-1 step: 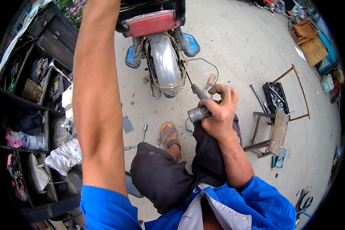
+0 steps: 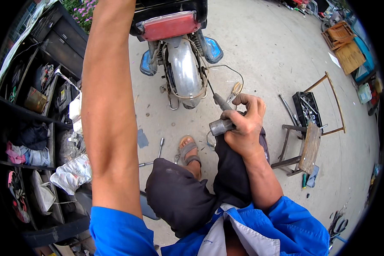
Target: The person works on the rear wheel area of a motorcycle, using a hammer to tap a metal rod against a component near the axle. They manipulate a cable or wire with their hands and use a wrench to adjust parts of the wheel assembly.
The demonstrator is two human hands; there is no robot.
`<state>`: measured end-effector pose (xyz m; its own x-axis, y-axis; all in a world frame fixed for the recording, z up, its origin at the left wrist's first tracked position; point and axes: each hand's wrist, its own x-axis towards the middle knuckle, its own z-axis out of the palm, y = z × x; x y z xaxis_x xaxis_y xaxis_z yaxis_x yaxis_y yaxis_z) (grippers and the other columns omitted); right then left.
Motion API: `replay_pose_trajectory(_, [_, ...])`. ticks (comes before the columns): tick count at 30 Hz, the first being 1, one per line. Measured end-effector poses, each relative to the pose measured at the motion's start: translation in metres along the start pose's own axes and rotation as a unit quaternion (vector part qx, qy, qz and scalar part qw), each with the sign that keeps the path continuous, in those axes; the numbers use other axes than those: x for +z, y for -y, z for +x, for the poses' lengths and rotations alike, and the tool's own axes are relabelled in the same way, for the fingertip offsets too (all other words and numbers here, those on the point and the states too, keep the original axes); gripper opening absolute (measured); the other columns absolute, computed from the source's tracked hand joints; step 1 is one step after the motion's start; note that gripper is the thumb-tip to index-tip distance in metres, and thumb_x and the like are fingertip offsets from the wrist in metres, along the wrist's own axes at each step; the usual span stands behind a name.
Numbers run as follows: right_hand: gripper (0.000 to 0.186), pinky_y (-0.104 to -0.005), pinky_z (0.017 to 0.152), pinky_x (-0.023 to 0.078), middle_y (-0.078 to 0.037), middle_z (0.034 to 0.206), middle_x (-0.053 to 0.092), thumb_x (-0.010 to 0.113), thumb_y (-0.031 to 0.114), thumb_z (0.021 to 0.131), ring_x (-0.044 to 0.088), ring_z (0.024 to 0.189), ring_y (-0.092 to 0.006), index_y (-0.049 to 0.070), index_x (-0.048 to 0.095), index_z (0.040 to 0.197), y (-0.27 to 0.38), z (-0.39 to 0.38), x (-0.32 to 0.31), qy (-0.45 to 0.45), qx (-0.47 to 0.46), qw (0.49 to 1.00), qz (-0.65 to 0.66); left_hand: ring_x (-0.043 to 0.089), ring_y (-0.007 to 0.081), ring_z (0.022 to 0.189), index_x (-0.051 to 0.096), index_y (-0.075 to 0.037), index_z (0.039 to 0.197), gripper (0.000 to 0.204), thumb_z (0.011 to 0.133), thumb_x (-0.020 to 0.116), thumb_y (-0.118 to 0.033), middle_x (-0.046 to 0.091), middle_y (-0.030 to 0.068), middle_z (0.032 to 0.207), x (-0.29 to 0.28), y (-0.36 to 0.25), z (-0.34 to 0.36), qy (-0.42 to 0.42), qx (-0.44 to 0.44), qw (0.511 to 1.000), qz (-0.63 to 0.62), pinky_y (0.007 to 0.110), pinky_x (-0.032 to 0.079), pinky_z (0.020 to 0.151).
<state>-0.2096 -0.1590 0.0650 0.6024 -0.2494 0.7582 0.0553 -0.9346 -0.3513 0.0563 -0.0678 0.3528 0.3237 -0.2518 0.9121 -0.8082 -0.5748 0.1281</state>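
Note:
My left arm stretches up past the top edge, so my left hand is out of sight beside the motorcycle's rear. My right hand (image 2: 246, 126) rests over my knee, its fingers curled round a screwdriver-like tool (image 2: 221, 102) with a grey handle and a thin dark shaft. The shaft points toward the silver rear mudguard (image 2: 184, 70). Below the thumb a thick metal cylinder (image 2: 221, 127) sticks out; whether it belongs to the same tool I cannot tell. A red tail light (image 2: 170, 28) sits above the mudguard, and a loose cable (image 2: 232, 69) loops out at its right.
Pliers (image 2: 234, 91) lie on the concrete beyond my right hand. At right stand a wooden stool (image 2: 310, 149) and a black toolbox (image 2: 301, 112). A cross-shaped wrench (image 2: 161, 148) lies by my sandalled foot (image 2: 188, 151). Dark shelves (image 2: 25, 113) full of parts line the left.

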Motion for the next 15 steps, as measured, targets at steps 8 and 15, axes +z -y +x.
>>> replay_pose_trajectory(8, [0.033, -0.0455, 0.090, 0.039, -0.007, 0.108, 0.058, 0.072, 0.000, 0.048, 0.051, 0.104, -0.0329, 0.015, 0.070, 0.078, 0.0000, 0.0018, 0.0032, -0.004, -0.001, 1.000, 0.006, 0.071, 0.0439, 0.083, 0.077, -0.007, 0.083, 0.050, 0.094, 0.053, -0.049, 0.072, 0.0237, 0.082, -0.0027, 0.0004, 0.0000, 0.006, -0.002, 1.000, -0.004, 0.050, 0.054, 0.078])
replay_pose_trajectory(15, [0.034, -0.0455, 0.090, 0.039, -0.007, 0.108, 0.058, 0.072, -0.001, 0.048, 0.051, 0.104, -0.0330, 0.014, 0.070, 0.079, -0.0005, 0.0043, 0.0020, -0.003, 0.006, 1.000, 0.008, 0.071, 0.0439, 0.086, 0.078, -0.009, 0.088, 0.046, 0.093, 0.053, -0.047, 0.072, 0.0243, 0.085, -0.0051, -0.0010, -0.0011, -0.004, -0.015, 1.000, 0.014, 0.051, 0.055, 0.080])
